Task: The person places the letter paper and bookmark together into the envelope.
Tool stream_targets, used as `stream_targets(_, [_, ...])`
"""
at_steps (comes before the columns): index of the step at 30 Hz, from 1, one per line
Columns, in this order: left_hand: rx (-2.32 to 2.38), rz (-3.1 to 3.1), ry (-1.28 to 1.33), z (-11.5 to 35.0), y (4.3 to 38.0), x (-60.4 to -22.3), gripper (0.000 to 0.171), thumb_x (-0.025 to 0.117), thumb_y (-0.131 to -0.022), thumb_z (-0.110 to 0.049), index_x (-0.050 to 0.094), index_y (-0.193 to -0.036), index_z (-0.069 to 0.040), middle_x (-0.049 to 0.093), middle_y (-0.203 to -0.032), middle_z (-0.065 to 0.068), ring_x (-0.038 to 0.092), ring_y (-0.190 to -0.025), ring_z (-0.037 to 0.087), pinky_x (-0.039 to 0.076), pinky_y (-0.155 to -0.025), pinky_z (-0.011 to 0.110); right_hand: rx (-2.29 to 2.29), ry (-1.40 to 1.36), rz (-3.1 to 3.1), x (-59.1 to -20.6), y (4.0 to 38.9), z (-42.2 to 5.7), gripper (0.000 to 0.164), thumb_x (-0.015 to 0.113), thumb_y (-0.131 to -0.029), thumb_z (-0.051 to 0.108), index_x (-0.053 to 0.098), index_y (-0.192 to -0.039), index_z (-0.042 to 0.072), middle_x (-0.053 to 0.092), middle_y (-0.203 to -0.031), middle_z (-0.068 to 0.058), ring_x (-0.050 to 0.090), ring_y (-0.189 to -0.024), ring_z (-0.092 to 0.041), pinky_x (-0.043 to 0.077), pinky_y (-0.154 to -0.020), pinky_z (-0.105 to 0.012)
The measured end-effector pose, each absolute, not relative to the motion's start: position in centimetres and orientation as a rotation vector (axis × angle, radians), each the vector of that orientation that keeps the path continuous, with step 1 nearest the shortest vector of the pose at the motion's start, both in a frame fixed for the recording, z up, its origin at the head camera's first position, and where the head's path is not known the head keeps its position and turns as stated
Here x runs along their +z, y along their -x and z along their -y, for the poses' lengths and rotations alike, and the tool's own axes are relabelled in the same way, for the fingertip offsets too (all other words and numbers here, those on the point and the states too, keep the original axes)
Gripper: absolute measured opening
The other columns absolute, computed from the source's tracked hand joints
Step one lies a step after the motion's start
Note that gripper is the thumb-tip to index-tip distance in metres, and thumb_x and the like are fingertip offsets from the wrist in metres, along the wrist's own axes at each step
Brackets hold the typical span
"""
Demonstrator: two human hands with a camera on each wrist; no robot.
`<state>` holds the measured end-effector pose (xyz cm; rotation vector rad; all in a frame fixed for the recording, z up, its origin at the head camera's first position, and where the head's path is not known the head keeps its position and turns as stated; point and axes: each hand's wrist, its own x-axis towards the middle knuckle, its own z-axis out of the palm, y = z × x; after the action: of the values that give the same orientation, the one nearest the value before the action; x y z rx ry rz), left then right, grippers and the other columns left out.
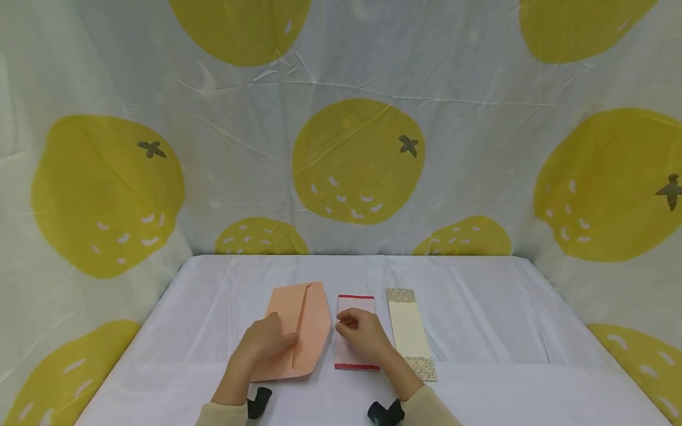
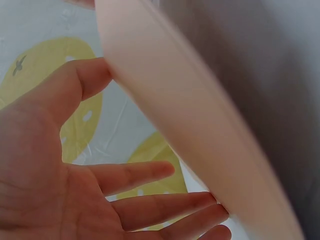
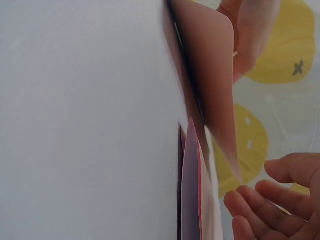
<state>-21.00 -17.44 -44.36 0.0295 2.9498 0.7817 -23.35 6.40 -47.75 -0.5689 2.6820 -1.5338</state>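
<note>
A peach envelope (image 1: 317,324) lies at the left of the white table, its pointed flap to the right and tilted up in the right wrist view. My left hand (image 1: 263,338) is over it, thumb and fingertips touching the paper, fingers mostly straight in the left wrist view. Beside it lies a pale pink card (image 1: 347,354) with red edges at top and bottom. Above that card hovers my right hand (image 1: 364,335), loosely curled and holding nothing. In the right wrist view its fingers (image 3: 270,207) are near the tip of the envelope flap (image 3: 215,80).
A long cream card (image 1: 407,332) with gold patterned ends lies right of the pink card, slightly slanted. White cloth (image 1: 490,325) covers the table. A curtain (image 1: 469,177) with big yellow fruit prints hangs behind and at both sides.
</note>
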Motion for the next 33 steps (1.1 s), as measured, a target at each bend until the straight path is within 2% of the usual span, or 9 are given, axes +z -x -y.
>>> stream_targets(5, [0.819, -2.947, -0.032, 17.9, 20.9, -44.2, 0.062, 0.070, -0.078, -0.034, 0.055, -0.115, 0.012, 0.065, -0.098, 0.023, 0.062, -0.083, 0.030, 0.050, -0.077, 0.047, -1.663, 0.525, -2.626, -48.1, 23.8, -5.2, 0.012, 0.068, -0.090, 0.009, 0.068, -0.098, 0.001, 0.066, -0.084, 0.000, 0.062, -0.075, -0.011, 0.052, -0.066, -0.024])
stream_targets(11, [0.840, -2.925, -0.045, 18.2, 21.0, -44.3, 0.072, 0.070, -0.081, -0.038, 0.050, -0.127, 0.014, 0.062, -0.115, 0.028, 0.062, -0.102, 0.039, 0.048, -0.087, 0.050, -1.721, 0.442, -2.605, -48.6, 24.1, -4.1, 0.004, 0.069, -0.089, 0.008, 0.067, -0.089, 0.005, 0.064, -0.080, 0.001, 0.059, -0.072, -0.010, 0.051, -0.063, -0.022])
stream_targets(23, [0.870, -2.909, 0.005, 18.1, 20.6, -43.5, 0.076, 0.070, -0.081, -0.037, 0.048, -0.133, 0.012, 0.058, -0.124, 0.030, 0.056, -0.114, 0.043, 0.044, -0.094, 0.052, -1.872, 0.377, -2.522, -48.8, 24.2, -3.0, 0.006, 0.068, -0.085, 0.001, 0.068, -0.086, -0.004, 0.064, -0.074, -0.003, 0.061, -0.064, -0.012, 0.052, -0.059, -0.023])
stream_targets(33, [1.053, -2.915, -0.061, 18.2, 20.7, -43.4, 0.063, 0.069, -0.078, -0.020, 0.052, -0.136, 0.000, 0.057, -0.127, 0.025, 0.052, -0.118, 0.043, 0.042, -0.094, 0.055, -1.922, 0.349, -2.462, -48.9, 24.1, -3.1, 0.004, 0.067, -0.083, -0.004, 0.068, -0.085, -0.006, 0.064, -0.073, -0.006, 0.062, -0.062, -0.014, 0.053, -0.059, -0.024])
